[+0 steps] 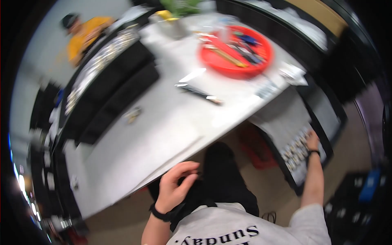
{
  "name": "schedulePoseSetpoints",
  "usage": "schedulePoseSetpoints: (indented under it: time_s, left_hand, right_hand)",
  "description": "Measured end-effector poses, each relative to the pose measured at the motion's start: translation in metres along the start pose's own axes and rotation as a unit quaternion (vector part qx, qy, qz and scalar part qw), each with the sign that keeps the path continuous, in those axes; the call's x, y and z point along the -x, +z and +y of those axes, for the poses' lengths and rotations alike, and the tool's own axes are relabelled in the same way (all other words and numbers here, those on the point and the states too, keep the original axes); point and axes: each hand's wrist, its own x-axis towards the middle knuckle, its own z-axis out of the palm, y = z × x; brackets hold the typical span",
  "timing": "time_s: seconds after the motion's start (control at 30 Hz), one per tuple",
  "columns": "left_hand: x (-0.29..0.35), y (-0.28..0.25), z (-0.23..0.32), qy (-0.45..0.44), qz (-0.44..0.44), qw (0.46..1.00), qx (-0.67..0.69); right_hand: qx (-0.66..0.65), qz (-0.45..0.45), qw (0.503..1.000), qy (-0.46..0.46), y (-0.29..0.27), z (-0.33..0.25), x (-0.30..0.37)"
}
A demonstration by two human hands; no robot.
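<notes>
My left hand (176, 185) hovers over my lap by the table's near edge. Its fingers curve loosely, the thumb stands apart from them, and nothing shows between. My right arm reaches far out to the right, where my right hand (312, 141) is at the rows of small whitish and gold-toned pieces (295, 150). They lie in a black-rimmed tray (281, 165) beside the table. Blur and the small size hide what the right fingertips do. On the white table (163, 122) lies a narrow clear packet (199, 93) with something dark inside.
A red round basin (228, 73) of tools stands at the table's far side, beside a whitish pot (173, 28) with a plant. Stacked black trays (118, 81) of small pieces fill the left. A small piece (132, 114) lies near them. A person in yellow (87, 34) is beyond.
</notes>
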Motion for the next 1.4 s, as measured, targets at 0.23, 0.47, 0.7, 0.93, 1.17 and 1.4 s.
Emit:
schedulePoseSetpoints:
  time_s: [0.23, 0.47, 0.7, 0.93, 1.17, 1.4]
  left_hand:
    - [-0.019, -0.084, 0.06, 0.152, 0.0, 0.956, -0.252]
    - [-0.101, -0.166, 0.037, 0.052, 0.065, 0.9, -0.428]
    - [-0.116, -0.184, 0.009, 0.001, 0.007, 0.922, -0.388]
    - [-0.114, -0.18, 0.001, 0.003, 0.032, 0.919, -0.393]
    - [-0.061, -0.131, 0.037, 0.047, 0.063, 0.985, -0.156]
    - [-0.023, -0.087, 0.026, 0.075, 0.086, 0.993, 0.008]
  right_hand:
    - [-0.032, 0.108, 0.993, 0.022, -0.014, -0.034, 0.006]
    - [-0.274, 0.099, 0.955, -0.055, -0.033, -0.224, 0.055]
    - [-0.301, 0.097, 0.943, 0.106, -0.051, -0.133, 0.091]
    - [-0.17, -0.071, 0.983, 0.001, -0.054, -0.123, 0.133]
    - [-0.14, -0.131, 0.981, 0.017, -0.057, -0.139, 0.114]
    - [-0.052, -0.081, 0.995, 0.011, -0.037, -0.103, 0.064]
